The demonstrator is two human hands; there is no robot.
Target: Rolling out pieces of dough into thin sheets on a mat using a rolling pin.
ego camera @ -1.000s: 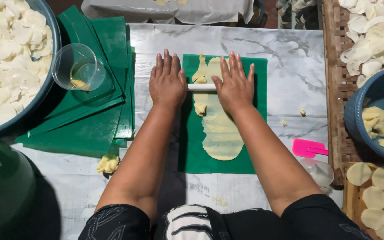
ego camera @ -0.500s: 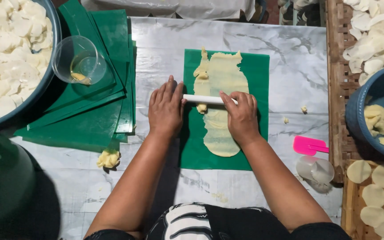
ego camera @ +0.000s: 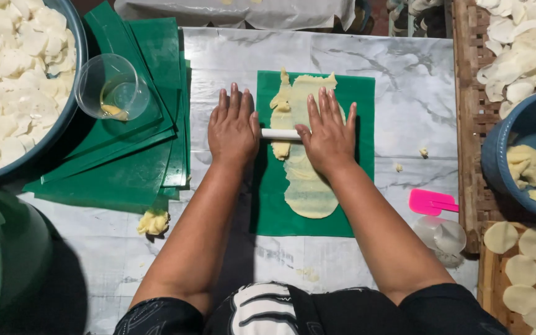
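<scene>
Both hands lie flat and open, palms down, pressing on a thin white rolling pin (ego camera: 279, 133). The left hand (ego camera: 234, 127) covers the pin's left end and the right hand (ego camera: 327, 136) covers its right end; no fingers curl around it. The pin lies across a soft, pale yellow dough strip (ego camera: 305, 180), long and thin with ragged edges. The dough rests on a smooth green mat (ego camera: 361, 192) on the grey marble table (ego camera: 404, 74). A clear plastic cup (ego camera: 111, 87) stands far left.
</scene>
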